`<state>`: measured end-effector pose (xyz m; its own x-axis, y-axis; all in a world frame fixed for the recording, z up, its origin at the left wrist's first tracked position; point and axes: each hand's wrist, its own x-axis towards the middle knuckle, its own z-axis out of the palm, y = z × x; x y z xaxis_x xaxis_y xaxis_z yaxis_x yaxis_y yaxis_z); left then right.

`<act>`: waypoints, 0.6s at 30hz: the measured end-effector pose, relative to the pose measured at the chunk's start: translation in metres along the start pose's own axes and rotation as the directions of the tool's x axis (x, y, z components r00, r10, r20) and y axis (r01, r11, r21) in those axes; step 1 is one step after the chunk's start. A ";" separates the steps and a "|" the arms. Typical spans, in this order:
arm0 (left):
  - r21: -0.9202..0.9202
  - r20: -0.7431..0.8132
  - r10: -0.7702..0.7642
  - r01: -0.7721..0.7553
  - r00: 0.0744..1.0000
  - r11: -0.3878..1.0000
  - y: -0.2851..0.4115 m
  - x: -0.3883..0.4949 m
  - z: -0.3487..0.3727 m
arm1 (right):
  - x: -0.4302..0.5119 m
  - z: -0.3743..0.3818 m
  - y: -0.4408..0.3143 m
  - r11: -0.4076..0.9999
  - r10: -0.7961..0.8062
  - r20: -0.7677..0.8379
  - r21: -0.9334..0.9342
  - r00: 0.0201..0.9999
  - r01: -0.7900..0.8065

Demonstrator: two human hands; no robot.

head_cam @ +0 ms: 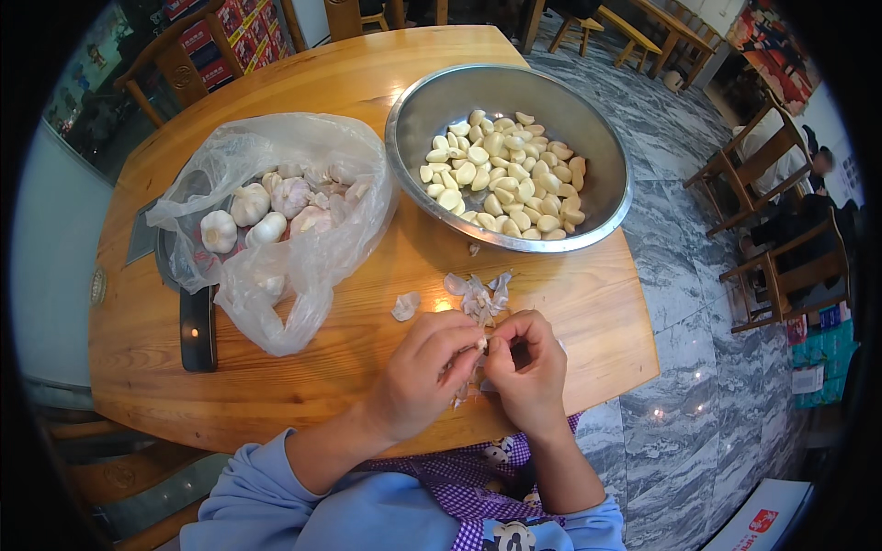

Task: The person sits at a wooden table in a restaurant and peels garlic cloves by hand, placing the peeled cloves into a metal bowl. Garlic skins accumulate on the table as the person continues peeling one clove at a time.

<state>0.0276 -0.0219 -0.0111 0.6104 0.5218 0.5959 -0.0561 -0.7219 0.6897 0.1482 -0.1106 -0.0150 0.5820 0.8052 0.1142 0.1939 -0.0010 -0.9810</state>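
Observation:
Between my fingertips is a small garlic clove (481,342), mostly hidden by the fingers. My left hand (431,358) pinches it from the left, and my right hand (529,368) meets it with thumb and forefinger. Papery garlic skins (480,296) lie on the wooden table just beyond my hands, and more bits show beneath them. Past these stands a wide steel basin (599,144) holding many peeled cloves (517,175). To its left, a crumpled clear plastic bag (303,275) gapes around several whole garlic bulbs (249,204) and loose skins.
A black phone (198,330) lies by the bag on the wooden table (296,399). Wooden chairs (751,172) stand on the marbled floor to the right, with a seated person (765,151) there. Stacked boxes (251,34) are behind the table at upper left.

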 end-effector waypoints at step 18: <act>-0.754 0.421 -0.556 0.617 0.717 0.224 -0.005 -0.001 -0.010 | 0.005 -0.002 -0.002 0.952 -0.290 0.050 -0.084 0.956 0.293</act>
<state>0.0191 -0.0141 -0.0114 0.8013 0.5840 -0.1295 -0.2318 0.5028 0.8328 0.1522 -0.1081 -0.0119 0.4603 0.7996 0.3859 0.4217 0.1856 -0.8875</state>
